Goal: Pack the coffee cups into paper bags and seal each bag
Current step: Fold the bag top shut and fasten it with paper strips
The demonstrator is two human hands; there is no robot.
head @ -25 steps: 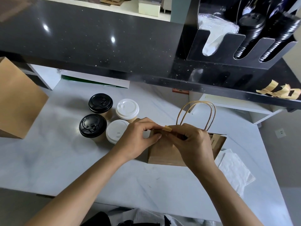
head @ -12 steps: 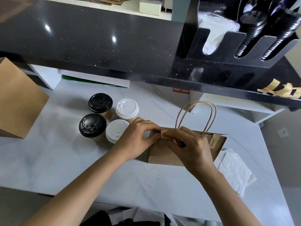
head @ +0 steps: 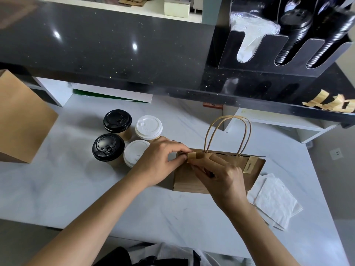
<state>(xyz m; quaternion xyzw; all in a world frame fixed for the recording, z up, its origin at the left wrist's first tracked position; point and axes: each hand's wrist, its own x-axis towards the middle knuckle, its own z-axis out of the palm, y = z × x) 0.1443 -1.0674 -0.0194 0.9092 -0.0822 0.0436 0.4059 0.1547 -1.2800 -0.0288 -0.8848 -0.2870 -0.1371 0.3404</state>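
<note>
seal step | tape strip [head: 193, 156] now lowered onto paper bag [head: 192, 181] top edge, table's right side | left hand [head: 159, 162] grip pinches strip | right hand [head: 221, 175] grip pinches strip | second seal nearly set

I see four lidded paper coffee cups [head: 126, 140] standing left of the handled brown paper bag [head: 217, 175]. White folded napkins [head: 274, 200] lie right of it. A larger brown paper bag [head: 23, 120] stands far left.

Raised lettering curves along the rim of the near black lid [head: 108, 147], left of centre in the frame, and it starts with "CAUTION"; the letters after that blur out. Right of centre, the tan sticker [head: 249, 165] on the paper bag [head: 192, 181] carries small print, too tiny to read.
</note>
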